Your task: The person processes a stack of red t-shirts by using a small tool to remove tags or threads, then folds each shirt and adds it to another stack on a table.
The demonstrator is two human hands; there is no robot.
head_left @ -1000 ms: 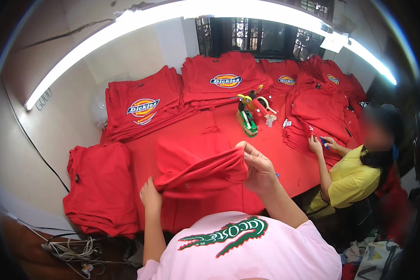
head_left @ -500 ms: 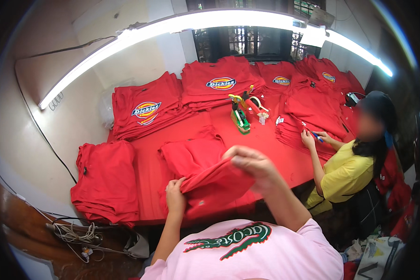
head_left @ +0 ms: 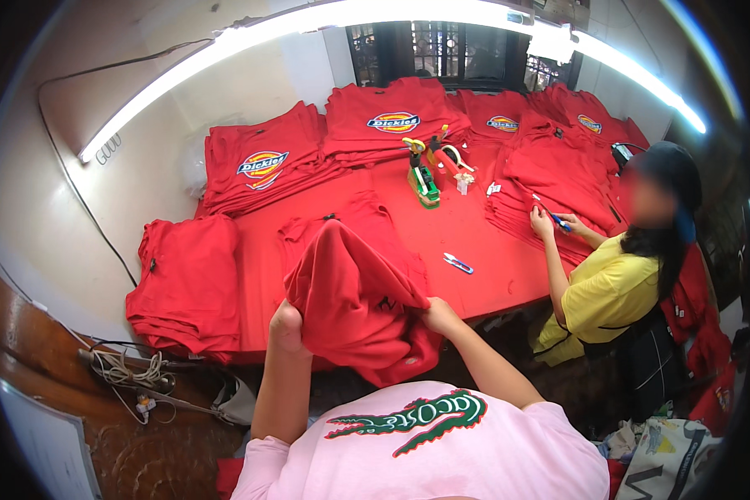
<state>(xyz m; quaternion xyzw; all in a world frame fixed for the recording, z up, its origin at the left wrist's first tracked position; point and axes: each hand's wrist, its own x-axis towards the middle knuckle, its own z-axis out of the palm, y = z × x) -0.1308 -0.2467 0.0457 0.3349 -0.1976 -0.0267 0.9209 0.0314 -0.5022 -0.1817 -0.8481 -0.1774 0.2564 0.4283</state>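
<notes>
I hold up a red shirt [head_left: 354, 292] at the near edge of the table, its cloth bunched and peaked between my hands. My left hand [head_left: 289, 327] is closed on its left side, and my right hand [head_left: 438, 317] grips the right side. A small dark mark, perhaps a neck label, shows on the cloth. Just behind it another red shirt [head_left: 333, 218] lies on the table, partly covered by the raised one. To the right of the held shirt, a pair of blue-handled thread snips [head_left: 458, 263] rests on the red tabletop [head_left: 483, 287].
Folded red shirts form a pile [head_left: 187, 287] at the left and several printed stacks [head_left: 262, 162] along the back. A green tape dispenser [head_left: 423, 185] stands mid-table. At right, a co-worker in yellow [head_left: 612, 287] handles a red shirt with a blue tool. Coiled cables [head_left: 133, 367] hang lower left.
The shirt has been lifted and turned, now peaking upward between both hands. My right hand has moved down and slightly left. The thread snips on the table have come into view.
</notes>
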